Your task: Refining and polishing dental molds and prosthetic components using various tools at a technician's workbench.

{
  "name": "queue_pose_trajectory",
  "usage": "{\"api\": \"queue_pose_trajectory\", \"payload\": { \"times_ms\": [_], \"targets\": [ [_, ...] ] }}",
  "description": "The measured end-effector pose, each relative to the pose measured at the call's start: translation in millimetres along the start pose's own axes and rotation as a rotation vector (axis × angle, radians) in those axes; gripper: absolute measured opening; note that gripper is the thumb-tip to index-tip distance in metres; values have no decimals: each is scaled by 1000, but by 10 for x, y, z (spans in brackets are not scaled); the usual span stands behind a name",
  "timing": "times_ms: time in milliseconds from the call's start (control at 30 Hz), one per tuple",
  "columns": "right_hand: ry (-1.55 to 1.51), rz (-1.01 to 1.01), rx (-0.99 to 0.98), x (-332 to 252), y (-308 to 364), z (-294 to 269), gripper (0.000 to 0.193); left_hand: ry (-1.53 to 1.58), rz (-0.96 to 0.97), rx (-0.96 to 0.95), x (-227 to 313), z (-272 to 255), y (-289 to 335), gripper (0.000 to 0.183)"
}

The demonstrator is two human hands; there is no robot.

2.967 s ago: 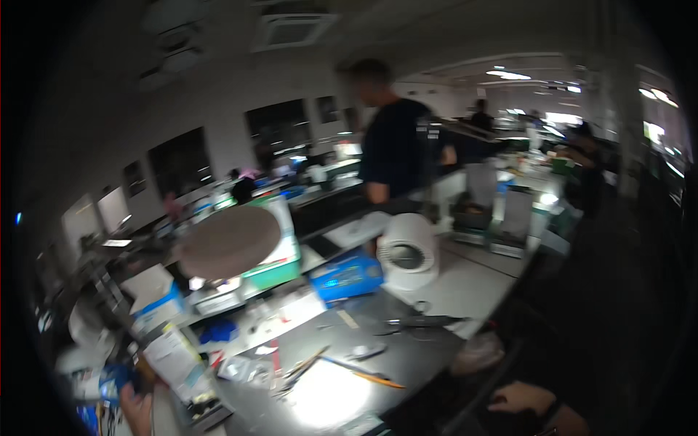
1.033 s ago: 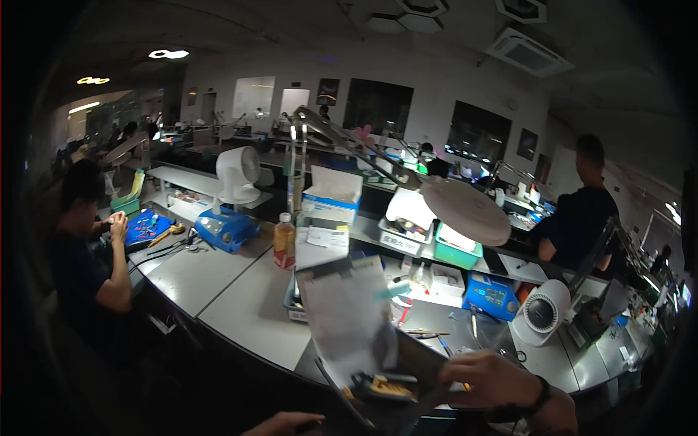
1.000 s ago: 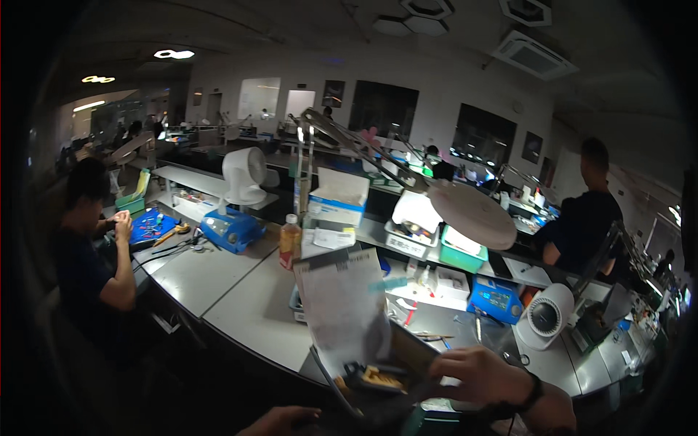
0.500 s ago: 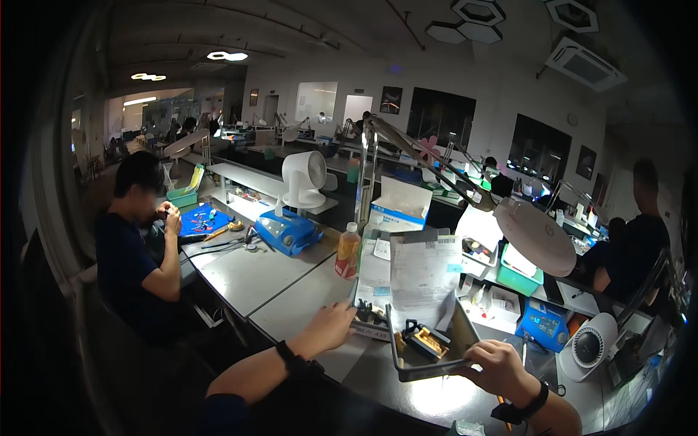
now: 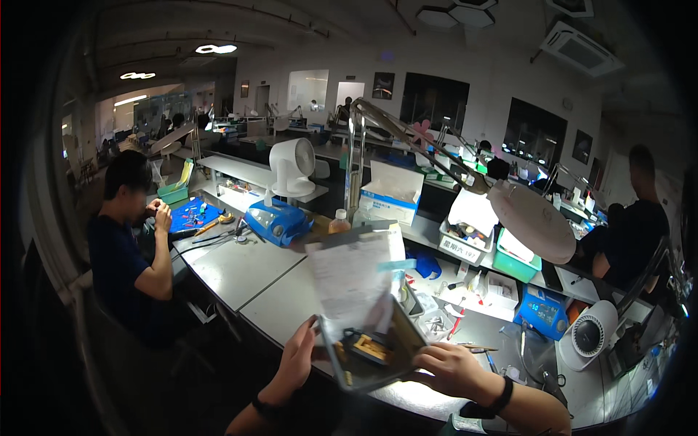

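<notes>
A grey tray (image 5: 371, 387) is tilted between my two hands above the front of the bench. My left hand (image 5: 297, 357) is closed on its left wall. On the right rim sit the bent fingers of my right hand (image 5: 451, 372). Inside the tray lies a black and golden-yellow part (image 5: 368, 346), its kind unclear, with small yellow pieces beside it. Printed paper sheets (image 5: 347, 280) stand up from the tray's far side, slightly blurred.
A lamp head (image 5: 531, 221) hangs over the right side. Beyond the tray are a bottle (image 5: 339, 221), a white-and-blue box (image 5: 390, 195) and a green bin (image 5: 517, 259). A blue control unit (image 5: 542, 312) and a fan (image 5: 592, 336) stand right. Another person (image 5: 131, 247) sits left.
The tray has moved left and nearer to me with its papers. My left hand has come off the neighbouring box and taken the tray's left wall; my right hand keeps its hold.
</notes>
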State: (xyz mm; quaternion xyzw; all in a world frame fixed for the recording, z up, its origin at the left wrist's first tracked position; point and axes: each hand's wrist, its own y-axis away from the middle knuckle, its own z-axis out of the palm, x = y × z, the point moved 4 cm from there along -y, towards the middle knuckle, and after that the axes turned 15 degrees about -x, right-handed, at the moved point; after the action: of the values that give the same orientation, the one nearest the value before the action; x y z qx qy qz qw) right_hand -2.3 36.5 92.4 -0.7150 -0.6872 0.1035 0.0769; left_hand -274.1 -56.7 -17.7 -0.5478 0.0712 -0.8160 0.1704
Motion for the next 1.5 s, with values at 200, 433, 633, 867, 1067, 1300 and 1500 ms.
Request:
{"api": "queue_pose_trajectory", "payload": {
  "times_ms": [200, 433, 633, 867, 1067, 1300, 1500],
  "targets": [
    [-134, -97, -173, -22, -564, 564, 29, -78, 10, 142, 143, 41, 569, 79],
    [-204, 288, -241, 497, -897, 650, 67, -119, 120, 309, -115, -341, 739, 83],
    [-218, 336, -264, 764, -863, 891, 57, -171, 88, 325, -159, -362, 634, 81],
    [16, 265, -55, 708, -1109, 565, 56, -686, 150, 257, -62, -327, 453, 56],
    [-347, -89, -703, 160, -1604, 904, 24, -846, -72, 163, -127, -412, 463, 39],
    [-333, 145, -744, -40, -1871, 1221, 12, -955, -170, 23, 69, -258, 453, 36],
    [-292, 190, -662, 4, -1793, 1190, 13, -1272, -153, 113, 738, -199, 435, 30]
  ]
}}
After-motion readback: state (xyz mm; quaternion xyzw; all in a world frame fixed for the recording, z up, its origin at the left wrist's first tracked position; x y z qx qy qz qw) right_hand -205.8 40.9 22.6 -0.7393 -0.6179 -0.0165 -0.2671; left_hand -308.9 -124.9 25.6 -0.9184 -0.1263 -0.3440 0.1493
